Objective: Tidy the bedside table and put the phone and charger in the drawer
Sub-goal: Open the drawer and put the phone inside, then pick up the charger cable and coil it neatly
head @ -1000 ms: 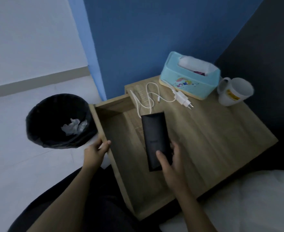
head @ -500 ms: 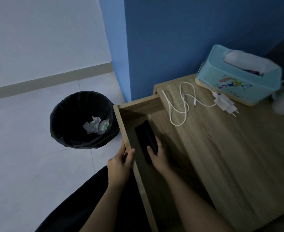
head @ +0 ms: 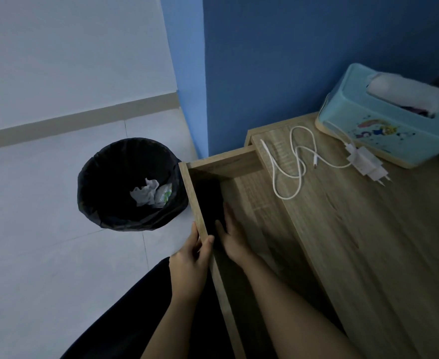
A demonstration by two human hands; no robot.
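Note:
The wooden drawer (head: 223, 164) of the bedside table (head: 368, 242) stands pulled out to the left. A black phone (head: 210, 200) lies flat inside it against the front panel, dark and hard to make out. My right hand (head: 232, 239) is down in the drawer, fingers resting on the phone's near end. My left hand (head: 191, 263) grips the top edge of the drawer's front panel. A white charger (head: 363, 163) with its looped white cable (head: 290, 167) lies on the tabletop by the back edge.
A light blue tissue box (head: 384, 117) stands at the back right of the tabletop, touching the charger cable. A black bin (head: 130, 185) with crumpled paper sits on the white floor just left of the drawer. A blue wall rises behind the table.
My right hand carried the phone from the tabletop down into the drawer and slid it toward the front panel. My left hand stayed on the drawer front. The view swung left.

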